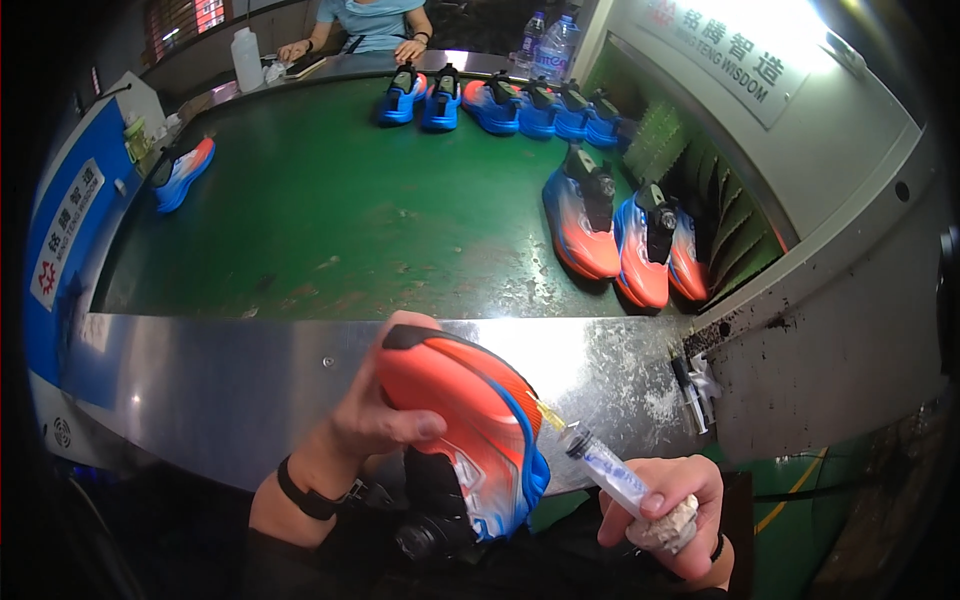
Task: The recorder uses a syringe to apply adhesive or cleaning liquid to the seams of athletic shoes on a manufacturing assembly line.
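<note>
My left hand (378, 410) is closed round an orange, white and blue running shoe (455, 385), tilted on its side with its sole facing right. A black form fills the shoe's opening at the bottom. In my right hand (678, 505) is a clear plastic syringe (610, 470) with a yellow needle tip. That tip lies at the seam between the shoe's upper and its blue sole edge; whether it touches I cannot tell. A crumpled whitish wad (668, 527) sits at the syringe's back end, under my fingers.
A green conveyor belt (330, 210) lies beyond the metal ledge (280, 360). Several similar shoes (580, 225) stand on it at right and along the far side; one shoe (184, 172) is at far left. Dark pens (690, 392) lie at the ledge's right. A person (372, 25) sits opposite.
</note>
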Available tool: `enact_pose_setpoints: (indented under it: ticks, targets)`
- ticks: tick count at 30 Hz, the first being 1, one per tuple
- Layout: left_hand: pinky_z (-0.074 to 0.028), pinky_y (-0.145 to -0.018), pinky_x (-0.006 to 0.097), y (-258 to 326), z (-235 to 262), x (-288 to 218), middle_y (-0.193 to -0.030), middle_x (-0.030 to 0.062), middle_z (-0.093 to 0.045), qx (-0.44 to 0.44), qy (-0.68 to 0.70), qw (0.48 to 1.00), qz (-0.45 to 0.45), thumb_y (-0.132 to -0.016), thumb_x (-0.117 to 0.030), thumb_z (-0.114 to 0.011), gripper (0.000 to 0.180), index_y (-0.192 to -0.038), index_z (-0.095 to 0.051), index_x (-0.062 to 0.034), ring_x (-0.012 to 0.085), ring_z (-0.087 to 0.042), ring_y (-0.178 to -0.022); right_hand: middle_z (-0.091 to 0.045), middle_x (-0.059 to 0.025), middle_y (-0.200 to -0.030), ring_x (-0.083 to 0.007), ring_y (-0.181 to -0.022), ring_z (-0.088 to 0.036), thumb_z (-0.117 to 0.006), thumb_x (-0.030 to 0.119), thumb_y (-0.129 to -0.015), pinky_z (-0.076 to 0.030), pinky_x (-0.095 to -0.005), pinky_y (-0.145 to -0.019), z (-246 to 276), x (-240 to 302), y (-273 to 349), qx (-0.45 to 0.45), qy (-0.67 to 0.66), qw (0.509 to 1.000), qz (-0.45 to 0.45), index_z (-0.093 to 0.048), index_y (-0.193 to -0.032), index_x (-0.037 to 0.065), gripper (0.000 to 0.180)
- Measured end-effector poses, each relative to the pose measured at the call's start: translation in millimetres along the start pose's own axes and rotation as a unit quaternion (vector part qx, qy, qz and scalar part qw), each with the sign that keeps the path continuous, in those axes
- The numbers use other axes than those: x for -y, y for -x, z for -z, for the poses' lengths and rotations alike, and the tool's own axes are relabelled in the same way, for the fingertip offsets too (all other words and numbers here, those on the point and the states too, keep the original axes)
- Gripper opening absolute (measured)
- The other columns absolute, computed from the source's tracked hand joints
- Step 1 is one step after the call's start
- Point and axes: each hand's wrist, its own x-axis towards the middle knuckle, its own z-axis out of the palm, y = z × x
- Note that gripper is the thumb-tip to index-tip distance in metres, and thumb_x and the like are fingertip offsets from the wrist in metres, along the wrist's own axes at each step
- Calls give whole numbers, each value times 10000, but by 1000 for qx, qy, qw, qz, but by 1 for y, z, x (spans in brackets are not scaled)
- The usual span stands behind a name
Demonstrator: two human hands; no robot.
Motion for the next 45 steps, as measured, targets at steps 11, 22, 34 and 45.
enact_pose_setpoints:
  ticks: [11, 22, 34, 45]
  targets:
    - [-477, -859, 378, 5, 4, -2, -1062, 176, -548, 99, -137, 981, -92, -586, -166, -851, 727, -1143, -392, -73, 243, -574, -988, -628, -182, -712, -206, -576, -508, -600, 501, -845, -381, -334, -558, -18, 1, -35, 110, 2, 994, 17, -545, -1036, 55, 488]
    - [-485, -853, 382, 6, 3, -2, -1074, 183, -546, 119, -149, 976, -106, -569, -143, -869, 753, -1148, -393, -70, 248, -582, -984, -619, -136, -676, -237, -632, -593, -599, 534, -821, -451, -373, -656, -23, 1, -33, 49, 31, 997, -54, -588, -955, 67, 486]
    - [-470, -867, 365, 5, 2, 0, -1071, 161, -546, 54, -94, 993, -52, -578, -182, -845, 732, -1143, -393, -71, 227, -567, -990, -620, -114, -676, -231, -621, -579, -608, 548, -808, -440, -365, -661, -10, 3, -29, 31, 39, 995, -82, -606, -902, 68, 489]
    - [-496, -832, 358, 0, 1, 6, -1044, 132, -565, -31, -70, 996, -40, -552, -306, -826, 786, -1163, -397, -58, 226, -589, -935, -632, -192, -858, -213, -767, -591, -672, 447, -804, -439, -297, -650, 17, -15, -5, 47, -26, 996, -66, -600, -1037, -49, 553]
